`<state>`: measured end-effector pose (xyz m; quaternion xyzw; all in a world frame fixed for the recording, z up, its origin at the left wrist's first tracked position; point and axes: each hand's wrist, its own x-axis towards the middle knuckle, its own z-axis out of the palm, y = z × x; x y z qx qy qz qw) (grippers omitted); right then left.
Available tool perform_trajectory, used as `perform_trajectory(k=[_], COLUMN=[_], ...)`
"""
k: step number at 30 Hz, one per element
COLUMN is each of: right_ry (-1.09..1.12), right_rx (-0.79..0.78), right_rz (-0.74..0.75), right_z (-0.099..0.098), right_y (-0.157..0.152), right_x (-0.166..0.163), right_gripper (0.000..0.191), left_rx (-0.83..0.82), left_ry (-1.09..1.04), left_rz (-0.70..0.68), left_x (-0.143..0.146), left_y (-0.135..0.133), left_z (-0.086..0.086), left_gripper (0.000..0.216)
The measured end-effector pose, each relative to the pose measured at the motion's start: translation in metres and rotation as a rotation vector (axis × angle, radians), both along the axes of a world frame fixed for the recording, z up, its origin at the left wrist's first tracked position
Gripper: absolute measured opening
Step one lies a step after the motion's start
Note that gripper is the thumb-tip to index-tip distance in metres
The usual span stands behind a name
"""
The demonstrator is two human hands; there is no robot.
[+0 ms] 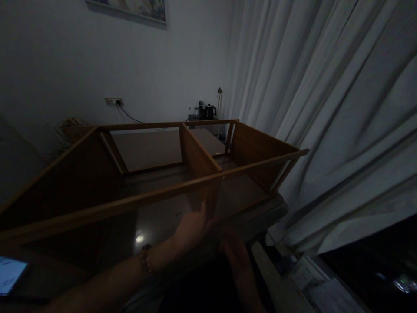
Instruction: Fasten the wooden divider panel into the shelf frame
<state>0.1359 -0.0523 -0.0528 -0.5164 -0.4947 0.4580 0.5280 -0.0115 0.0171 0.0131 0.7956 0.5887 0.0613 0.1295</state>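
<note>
A brown wooden furniture frame (182, 188) with a middle divider (199, 150) and side panels lies across the view. My left hand (192, 226), with a bracelet at the wrist, is at the near post below the divider. One of its digits points up against the wood, and the others seem closed round the post's lower part. Just right of it and lower, my right hand (235, 250) is in deep shadow. Its fingers look curled together near the frame's lower edge; anything inside them is too dark to make out.
A small dark sliver (178, 214) lies on the glossy panel inside the frame. A lit screen (11, 274) is at lower left. White curtains (325, 108) hang close on the right. Behind stand a black kettle (210, 111) and a wall socket (114, 101) with a cord.
</note>
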Motion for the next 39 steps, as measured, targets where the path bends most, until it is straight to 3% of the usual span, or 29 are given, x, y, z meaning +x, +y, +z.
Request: perform_trajectory(k=[4,11,18,27,39], right_ry=[-0.018,-0.335,-0.564,-0.419,0.000], right_rx=[0.049,0.106,0.287,0.126,-0.042], right_rz=[-0.003,-0.094,-0.130,-0.163,0.018], right_z=[-0.001,-0.008,-0.007,-0.005,-0.004], right_y=[0.002,0.007,0.006,0.005,0.009], right_x=[-0.002,0.001,0.004,-0.005,-0.007], right_gripper=[0.025,0.016,0.018,0.020,0.034], left_rx=[0.023,0.061,0.063,0.075,0.052], left_ry=[0.031,0.059,0.065,0.058,0.023], left_rz=[-0.018,0.004,-0.006,-0.007,-0.006], left_x=[0.000,0.000,0.000,-0.001,0.001], left_y=[0.001,0.004,0.004,0.005,0.003], left_z=[-0.006,-0.013,-0.012,-0.016,-0.009], left_gripper=[0.055,0.057,0.056,0.055,0.055])
